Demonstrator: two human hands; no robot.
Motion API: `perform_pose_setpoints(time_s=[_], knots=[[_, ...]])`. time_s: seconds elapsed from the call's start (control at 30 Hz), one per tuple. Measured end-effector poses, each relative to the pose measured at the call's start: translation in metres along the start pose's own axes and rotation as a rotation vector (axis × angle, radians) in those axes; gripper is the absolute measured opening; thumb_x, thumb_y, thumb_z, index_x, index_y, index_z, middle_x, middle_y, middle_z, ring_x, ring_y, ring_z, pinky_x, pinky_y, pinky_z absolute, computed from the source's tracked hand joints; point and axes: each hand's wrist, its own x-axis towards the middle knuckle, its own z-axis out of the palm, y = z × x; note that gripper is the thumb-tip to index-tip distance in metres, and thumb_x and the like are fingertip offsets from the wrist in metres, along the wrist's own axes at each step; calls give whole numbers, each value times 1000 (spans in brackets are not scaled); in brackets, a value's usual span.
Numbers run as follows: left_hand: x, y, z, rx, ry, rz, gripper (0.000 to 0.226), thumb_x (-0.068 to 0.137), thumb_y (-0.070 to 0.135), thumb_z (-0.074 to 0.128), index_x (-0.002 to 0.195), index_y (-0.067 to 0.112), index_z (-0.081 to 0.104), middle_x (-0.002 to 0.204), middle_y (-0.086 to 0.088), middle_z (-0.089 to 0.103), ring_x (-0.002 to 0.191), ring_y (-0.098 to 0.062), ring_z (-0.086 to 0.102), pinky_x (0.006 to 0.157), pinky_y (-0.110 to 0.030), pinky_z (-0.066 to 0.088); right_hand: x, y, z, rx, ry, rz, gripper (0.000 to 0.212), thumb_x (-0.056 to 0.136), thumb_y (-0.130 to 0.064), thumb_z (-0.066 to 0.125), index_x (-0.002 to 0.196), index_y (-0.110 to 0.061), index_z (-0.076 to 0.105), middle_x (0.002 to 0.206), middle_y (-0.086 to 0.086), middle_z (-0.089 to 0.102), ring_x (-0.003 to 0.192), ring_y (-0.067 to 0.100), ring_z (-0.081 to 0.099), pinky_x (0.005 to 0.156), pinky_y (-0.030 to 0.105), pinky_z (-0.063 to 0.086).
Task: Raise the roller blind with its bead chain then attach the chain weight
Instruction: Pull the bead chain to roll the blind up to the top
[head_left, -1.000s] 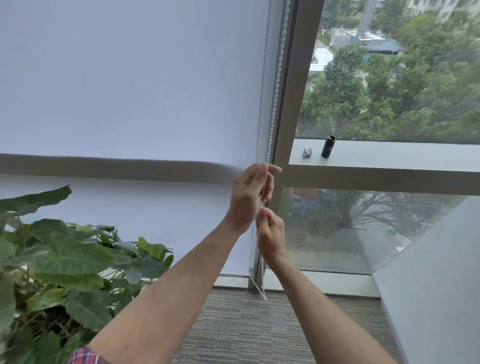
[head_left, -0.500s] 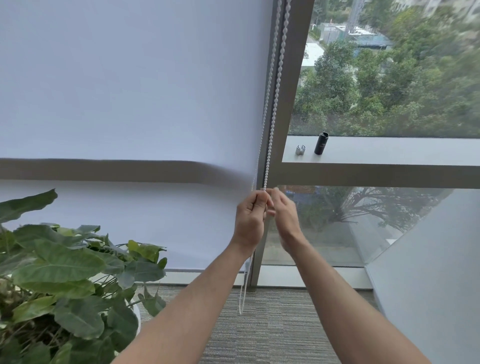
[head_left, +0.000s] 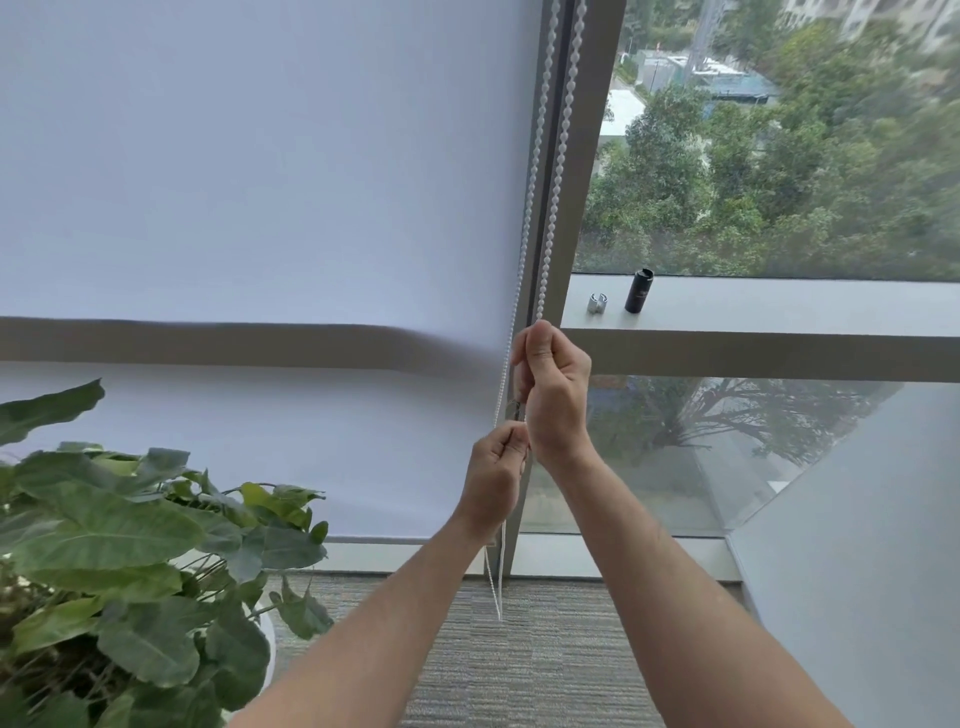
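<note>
Blind-raising step here: the right hand (head_left: 553, 387) is pinched on the bead chain (head_left: 558, 156) up high, and the left hand (head_left: 496, 475) is closed on it lower down. The roller blind (head_left: 260, 182) is mostly down. The chain weight (head_left: 638, 291) sits on the window ledge (head_left: 779, 306), I think. Next: hand-over-hand pulls.

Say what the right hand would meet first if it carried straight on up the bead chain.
Only more white bead chain; the right hand looks clear of the grey window frame beside it, though depth is unclear.
</note>
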Motion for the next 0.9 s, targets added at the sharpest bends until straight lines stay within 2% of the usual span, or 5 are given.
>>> perform_pose_setpoints(time_s=[0.17, 0.3, 0.63, 0.77, 0.9], knots=[[1, 4, -15, 1, -92, 6, 39, 96, 19, 44, 60, 26, 56, 54, 3, 42, 51, -12, 35, 51, -29, 29, 0, 5, -3, -34, 36, -44, 41, 101, -28, 45, 61, -25, 54, 47, -3, 33, 41, 12, 27, 40, 22, 22], [7, 10, -23, -31, -100, -7, 32, 91, 26, 44, 96, 8, 70, 85, -12, 69, 80, -24, 64, 73, -41, 51, 0, 5, -4, -31, 26, -38, 41, 101, -25, 44, 60, -27, 53, 47, -13, 34, 41, 6, 27, 40, 20, 22], [29, 82, -9, -207, -54, 253, 35, 94, 41, 48, 102, 16, 71, 91, -12, 69, 89, -26, 65, 83, -39, 50, -34, 49, -21, -145, 18, 130, 41, 97, -32, 46, 57, -27, 56, 48, -14, 41, 46, 7, 31, 47, 26, 25], [30, 96, 7, -292, -89, 250, 30, 99, 33, 48, 98, 13, 70, 73, -5, 63, 68, -21, 60, 66, -30, 49, -42, 60, -26, -165, -3, 140, 45, 99, -29, 45, 55, -30, 49, 47, -15, 37, 46, 3, 27, 44, 20, 24], [27, 81, 10, -255, -102, 178, 30, 99, 28, 46, 79, 17, 66, 54, 8, 40, 49, -8, 33, 47, -19, 28, -59, 77, -40, -187, -19, 225, 43, 97, -28, 45, 55, -29, 49, 49, -14, 37, 48, 9, 28, 46, 28, 23]])
